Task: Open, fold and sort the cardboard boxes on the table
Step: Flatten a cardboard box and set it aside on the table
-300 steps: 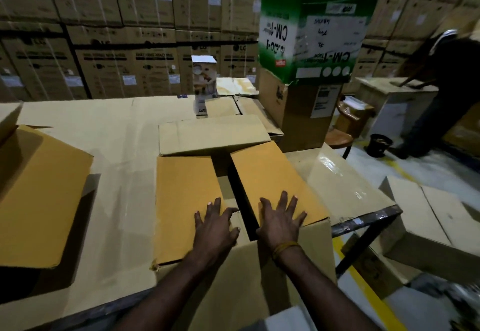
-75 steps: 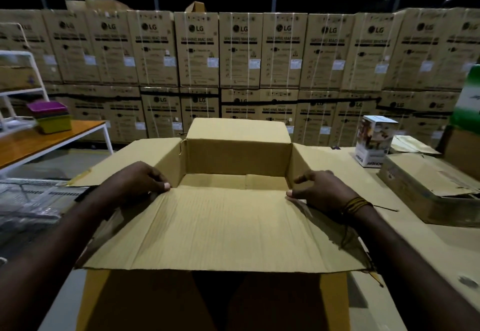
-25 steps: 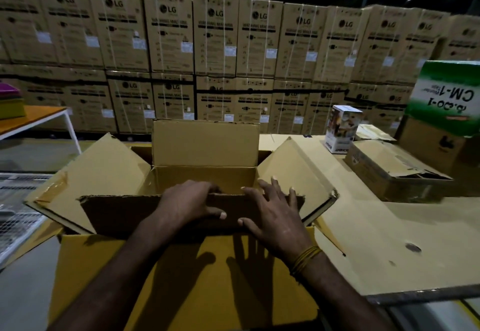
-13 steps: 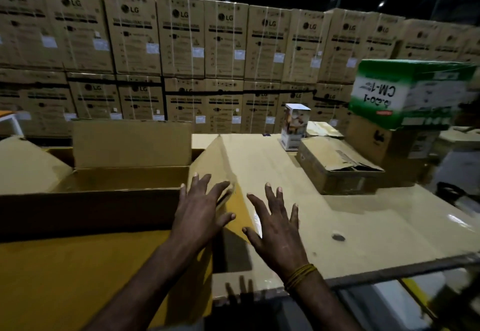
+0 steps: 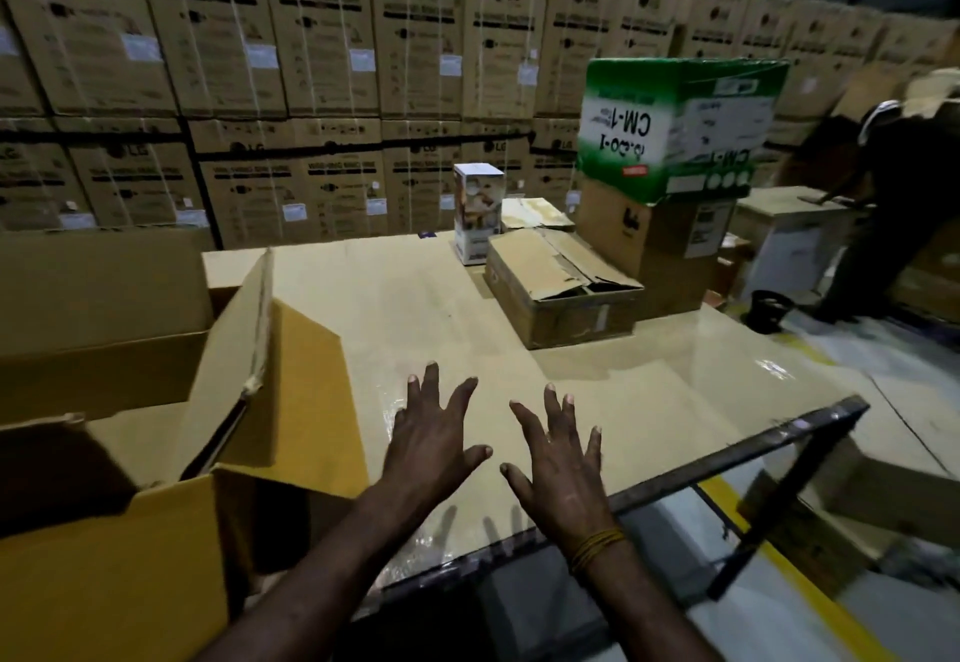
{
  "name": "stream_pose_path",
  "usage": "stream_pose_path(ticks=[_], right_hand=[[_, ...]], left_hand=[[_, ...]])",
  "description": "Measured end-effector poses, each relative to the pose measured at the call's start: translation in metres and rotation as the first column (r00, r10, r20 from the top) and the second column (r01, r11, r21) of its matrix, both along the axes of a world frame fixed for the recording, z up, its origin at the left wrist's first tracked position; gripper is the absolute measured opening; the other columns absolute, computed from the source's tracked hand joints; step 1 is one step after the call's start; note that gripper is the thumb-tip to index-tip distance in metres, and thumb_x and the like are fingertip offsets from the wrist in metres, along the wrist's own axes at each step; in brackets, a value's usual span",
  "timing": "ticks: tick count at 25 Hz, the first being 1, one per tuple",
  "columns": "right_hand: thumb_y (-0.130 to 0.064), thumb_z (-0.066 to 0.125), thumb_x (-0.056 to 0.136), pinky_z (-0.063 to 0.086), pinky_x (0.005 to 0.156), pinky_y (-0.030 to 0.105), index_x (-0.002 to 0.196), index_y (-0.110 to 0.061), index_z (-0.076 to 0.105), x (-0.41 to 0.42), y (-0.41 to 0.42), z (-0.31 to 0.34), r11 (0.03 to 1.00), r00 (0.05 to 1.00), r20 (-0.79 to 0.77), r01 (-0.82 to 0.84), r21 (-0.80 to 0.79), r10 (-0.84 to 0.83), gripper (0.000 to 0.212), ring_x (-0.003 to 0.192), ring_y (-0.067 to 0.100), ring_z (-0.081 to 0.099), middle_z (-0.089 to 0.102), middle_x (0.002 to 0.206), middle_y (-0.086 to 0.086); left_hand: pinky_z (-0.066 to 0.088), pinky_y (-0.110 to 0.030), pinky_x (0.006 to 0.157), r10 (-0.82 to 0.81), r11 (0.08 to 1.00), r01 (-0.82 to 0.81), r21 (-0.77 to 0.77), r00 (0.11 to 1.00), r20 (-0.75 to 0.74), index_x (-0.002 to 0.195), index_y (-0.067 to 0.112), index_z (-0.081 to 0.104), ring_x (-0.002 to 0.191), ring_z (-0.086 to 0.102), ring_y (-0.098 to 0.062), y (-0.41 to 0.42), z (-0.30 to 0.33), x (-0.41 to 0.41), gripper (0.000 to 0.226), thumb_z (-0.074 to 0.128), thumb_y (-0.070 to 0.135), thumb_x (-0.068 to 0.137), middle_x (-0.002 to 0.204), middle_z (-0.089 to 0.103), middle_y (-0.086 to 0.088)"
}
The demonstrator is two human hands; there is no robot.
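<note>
A large brown cardboard box (image 5: 130, 547) stands open at the left of the table (image 5: 415, 308), its right flap upright. My left hand (image 5: 431, 443) and my right hand (image 5: 561, 459) hover side by side over the bare table near its front edge, fingers spread, holding nothing and clear of the box. Farther back on the table lies a low, dented brown box (image 5: 561, 287) with loose top flaps. Behind it a small white printed carton (image 5: 477, 212) stands upright.
A green-and-white box (image 5: 680, 126) sits on a brown box (image 5: 660, 246) at the back right. Stacked LG cartons (image 5: 322, 64) form a wall behind. A person (image 5: 883, 204) bends at the far right. More boxes (image 5: 883, 495) lie on the floor right of the table's dark metal edge (image 5: 727, 459).
My hands have left the large box and moved right, over the bare table. The view has swung right, so the open box now lies at the left.
</note>
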State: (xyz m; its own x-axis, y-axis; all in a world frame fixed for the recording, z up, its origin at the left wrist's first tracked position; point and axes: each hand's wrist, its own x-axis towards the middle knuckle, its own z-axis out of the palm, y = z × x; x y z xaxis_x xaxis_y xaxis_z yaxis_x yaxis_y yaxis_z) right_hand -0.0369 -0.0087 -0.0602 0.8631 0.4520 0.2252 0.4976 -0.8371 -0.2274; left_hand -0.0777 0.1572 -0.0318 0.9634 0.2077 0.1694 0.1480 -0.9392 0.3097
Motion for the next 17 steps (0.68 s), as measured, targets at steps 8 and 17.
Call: stream_pose_path(ticks=[8, 17], right_hand=[[-0.04, 0.05, 0.098, 0.003, 0.117, 0.06, 0.154, -0.037, 0.006, 0.12, -0.003, -0.014, 0.994, 0.997, -0.042, 0.063, -0.094, -0.067, 0.072, 0.15, 0.029, -0.015, -0.017, 0.163, 0.006], [-0.039, 0.051, 0.097, 0.004, 0.117, 0.059, 0.154, -0.035, 0.006, 0.229, 0.001, -0.018, 0.979, 0.988, -0.052, 0.136, -0.153, -0.145, 0.073, 0.15, 0.035, -0.013, -0.013, 0.163, 0.012]], left_hand=[[0.025, -0.052, 0.117, -0.044, 0.998, 0.041, -0.057, 0.997, -0.063, 0.155, 0.031, 0.005, 0.149, 0.0, -0.041, -0.018, -0.039, 0.136, 0.086, 0.061, 0.046, 0.091, 0.163, -0.013, -0.015], [0.038, -0.048, 0.109, -0.099, 0.99, 0.094, -0.101, 0.994, -0.043, 0.154, 0.034, 0.011, 0.141, 0.026, -0.046, -0.023, -0.054, 0.253, 0.08, 0.062, 0.037, 0.092, 0.164, -0.005, -0.011]])
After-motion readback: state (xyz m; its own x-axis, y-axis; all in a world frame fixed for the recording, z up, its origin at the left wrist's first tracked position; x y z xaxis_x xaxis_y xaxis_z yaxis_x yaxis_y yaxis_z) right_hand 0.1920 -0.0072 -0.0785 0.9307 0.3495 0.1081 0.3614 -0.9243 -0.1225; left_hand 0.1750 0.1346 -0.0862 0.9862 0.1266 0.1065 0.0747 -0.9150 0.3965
